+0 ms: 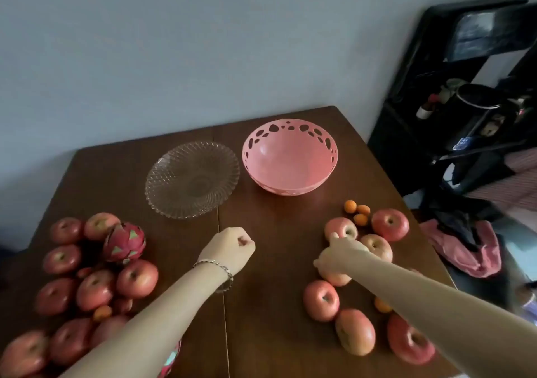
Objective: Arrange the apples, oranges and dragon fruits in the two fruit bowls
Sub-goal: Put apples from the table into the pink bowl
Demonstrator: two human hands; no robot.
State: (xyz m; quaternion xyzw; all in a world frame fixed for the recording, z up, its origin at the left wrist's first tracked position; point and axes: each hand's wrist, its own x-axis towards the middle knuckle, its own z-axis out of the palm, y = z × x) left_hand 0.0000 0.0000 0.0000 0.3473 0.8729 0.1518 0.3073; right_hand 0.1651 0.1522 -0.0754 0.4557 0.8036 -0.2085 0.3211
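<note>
Many red apples (pixel 96 289) crowd the left side of the dark brown wooden table (pixel 273 305) I am looking down on, with one scaly pink dragon fruit (pixel 124 242) sitting upright among them and a small orange fruit (pixel 102 312) tucked between the nearer apples. Behind that heap, toward the wall, I see the clear cut-glass fruit plate (pixel 162 191), with nothing in it. My left hand (pixel 229 247) hovers over bare wood near the middle of the table, curled into a loose fist around nothing that I can see, a thin metal bracelet (pixel 216 267) on the wrist. Right of the glass plate, just beside it but not touching, stands the pink plastic bowl with oval cut-outs around its rim (pixel 290 159), also holding no fruit. My right hand (pixel 338 254) reaches into the second apple group (pixel 321 299) on the right; the fingers rest on a pale red apple (pixel 341 229), but I cannot tell whether they have closed around it. Three small orange fruits (pixel 360 213) lie at the far edge of that group, between the bowl and the apples. Off the table to the right stand a black shelf unit (pixel 465 101) and a crumpled pink cloth (pixel 465 249).
</note>
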